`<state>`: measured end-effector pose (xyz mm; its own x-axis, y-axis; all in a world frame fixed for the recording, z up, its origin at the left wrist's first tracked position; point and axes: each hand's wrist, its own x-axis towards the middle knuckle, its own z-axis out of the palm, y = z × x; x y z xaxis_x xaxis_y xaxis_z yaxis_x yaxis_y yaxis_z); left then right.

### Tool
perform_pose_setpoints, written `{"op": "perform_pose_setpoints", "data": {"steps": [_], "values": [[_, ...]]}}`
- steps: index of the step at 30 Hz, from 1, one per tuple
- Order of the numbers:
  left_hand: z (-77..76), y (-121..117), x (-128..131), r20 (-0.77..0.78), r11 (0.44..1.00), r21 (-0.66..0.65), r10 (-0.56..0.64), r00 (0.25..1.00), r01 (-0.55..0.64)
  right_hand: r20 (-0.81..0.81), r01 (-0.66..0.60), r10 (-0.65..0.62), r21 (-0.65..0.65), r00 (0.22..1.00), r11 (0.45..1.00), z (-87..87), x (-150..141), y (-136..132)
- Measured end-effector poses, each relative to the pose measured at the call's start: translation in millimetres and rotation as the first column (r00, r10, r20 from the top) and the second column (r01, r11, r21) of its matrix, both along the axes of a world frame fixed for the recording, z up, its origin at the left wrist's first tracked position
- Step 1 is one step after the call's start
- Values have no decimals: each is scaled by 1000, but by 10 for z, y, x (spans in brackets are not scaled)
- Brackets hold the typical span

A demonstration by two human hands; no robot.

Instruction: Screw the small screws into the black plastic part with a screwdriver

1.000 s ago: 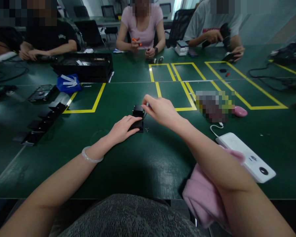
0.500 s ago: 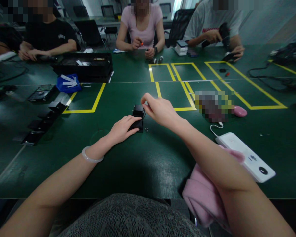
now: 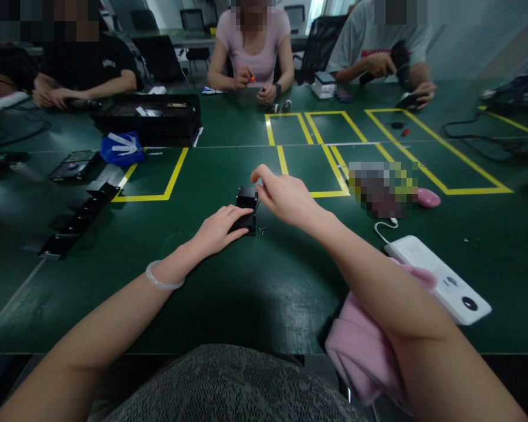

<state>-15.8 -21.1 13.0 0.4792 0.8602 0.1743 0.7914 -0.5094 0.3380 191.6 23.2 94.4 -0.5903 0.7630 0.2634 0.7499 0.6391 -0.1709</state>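
Note:
A small black part with a raised block lies on the green table in front of me. My left hand is closed on its near left side, thumb along the front edge and fingers over the top. Above the part's right side is my right hand, fingers curled into a pinch. A thin dark shape runs down from these fingertips to the part, but I cannot make out what it is. A few tiny screws lie on the table just right of the part.
Similar black parts stand in a row at left, near a blue packet and a long black tray. At right lie a white power bank with cable, a pink cloth and a pink oval object. Several people sit opposite.
Hardly anything differs. My right hand's fingers have turned very slightly above the black part, while my left hand stays on it.

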Motion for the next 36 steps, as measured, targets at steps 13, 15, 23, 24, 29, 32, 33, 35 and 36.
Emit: {"op": "perform_pose_setpoints", "data": {"steps": [13, 15, 23, 24, 29, 32, 33, 35, 36], "values": [[-4, 2, -2, 11, 1000, 6, -6, 1000, 6, 15, 26, -25, -13, 1000, 1000, 15, -12, -24], [-2, 2, -2, 9, 1000, 4, -5, 1000, 5, -4, 18, -18, -13, 1000, 1000, 10, -8, -23], [15, -5, -1, 6, 1000, -6, -6, 1000, 6, 20, 21, -21, -19, 1000, 1000, 28, -2, -27], [15, -5, -1, 7, 1000, -5, -6, 1000, 6, 11, 17, -17, -18, 1000, 1000, 27, -1, -28], [6, -1, -2, 18, 1000, -4, -8, 1000, 8, -4, 1, -1, -13, 1000, 1000, 28, 3, -29], [5, -1, -1, 22, 1000, -10, -4, 1000, 5, 22, 15, -15, -9, 1000, 1000, 32, 3, -24], [5, -2, -1, 22, 1000, -12, -4, 1000, 4, 26, 20, -19, -7, 999, 1000, 30, 3, -23], [6, -3, 0, 18, 1000, -14, -3, 1000, 3, 18, 17, -16, -5, 1000, 1000, 22, 6, -18], [6, -3, 0, 15, 1000, -14, -2, 1000, 2, 5, 12, -12, -4, 1000, 1000, 16, 7, -16]]}}
